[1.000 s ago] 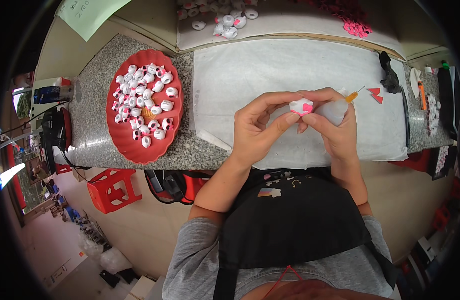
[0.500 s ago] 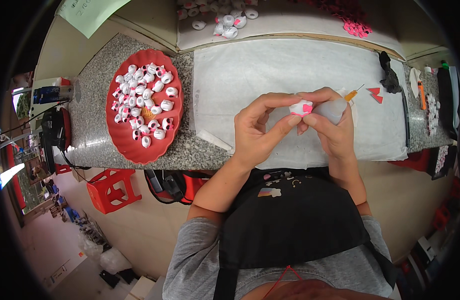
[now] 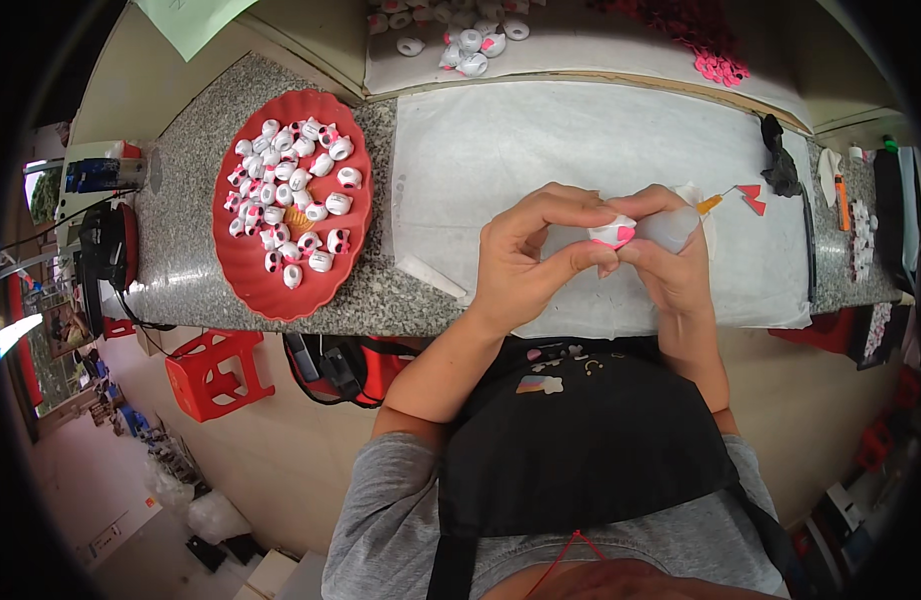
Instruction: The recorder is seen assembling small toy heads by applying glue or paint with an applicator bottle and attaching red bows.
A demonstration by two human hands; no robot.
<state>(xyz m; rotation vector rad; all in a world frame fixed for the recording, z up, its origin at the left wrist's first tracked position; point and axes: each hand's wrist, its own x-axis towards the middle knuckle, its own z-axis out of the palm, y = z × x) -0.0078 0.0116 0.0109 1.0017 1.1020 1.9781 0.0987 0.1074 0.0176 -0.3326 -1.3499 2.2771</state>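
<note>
Between the thumb and fingers of my left hand (image 3: 521, 258) is a small white cat-head figure (image 3: 611, 233) with a pink part on its front. My right hand (image 3: 689, 275) is wrapped round a translucent squeeze bottle (image 3: 669, 229). An orange needle tip (image 3: 711, 204) on the bottle points up and to the right, away from the figure. My right thumb and fingertips are close against the figure's right side; whether they press on it I cannot tell. Both hands are above a white sheet (image 3: 501, 130) on the counter.
A red scalloped plate (image 3: 243, 275) full of similar white figures stands on the granite counter (image 3: 186, 250) at left. Red triangular pieces (image 3: 752, 200) and a crumpled black thing (image 3: 778, 160) lie at right. More white figures (image 3: 471, 40) and pink pieces (image 3: 721, 70) sit on the back shelf.
The figure has shifted slightly right with my left hand and turned, so its pink part now faces lower right. My right hand still holds the bottle. The whole view has shifted a little.
</note>
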